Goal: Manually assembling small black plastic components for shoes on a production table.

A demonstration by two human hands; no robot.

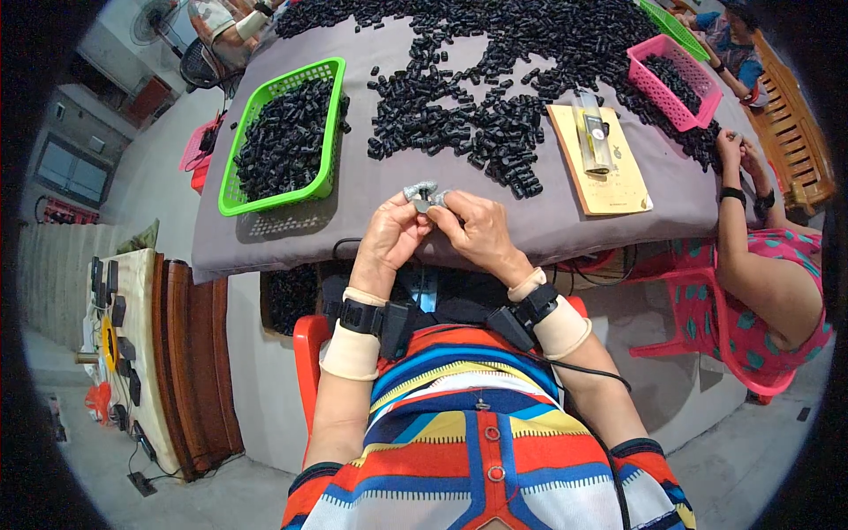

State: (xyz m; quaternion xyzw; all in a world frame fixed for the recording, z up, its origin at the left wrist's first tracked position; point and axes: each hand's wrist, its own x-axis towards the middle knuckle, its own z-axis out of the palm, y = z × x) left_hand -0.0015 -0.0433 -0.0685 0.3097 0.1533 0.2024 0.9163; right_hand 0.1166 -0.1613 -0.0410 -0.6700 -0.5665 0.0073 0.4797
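Note:
My left hand (391,234) and my right hand (484,231) meet at the near table edge, fingers bent and pinched together. Between their fingertips is a small black plastic part (427,192), mostly covered by the fingers. Silvery-grey wraps cover some fingertips. Just beyond my hands, a loose spread of similar black plastic parts (459,124) lies on the grey tablecloth (371,199). To the left, a green basket (333,146) is heaped with the same parts.
A yellowish pad (609,196) with a clear plastic case (594,132) lies to the right. Beyond it stands a pink basket (685,108) of black parts. A co-worker's hands (742,152) are at the right table edge, near a pink chair (726,327). Another green basket (676,31) stands farther back.

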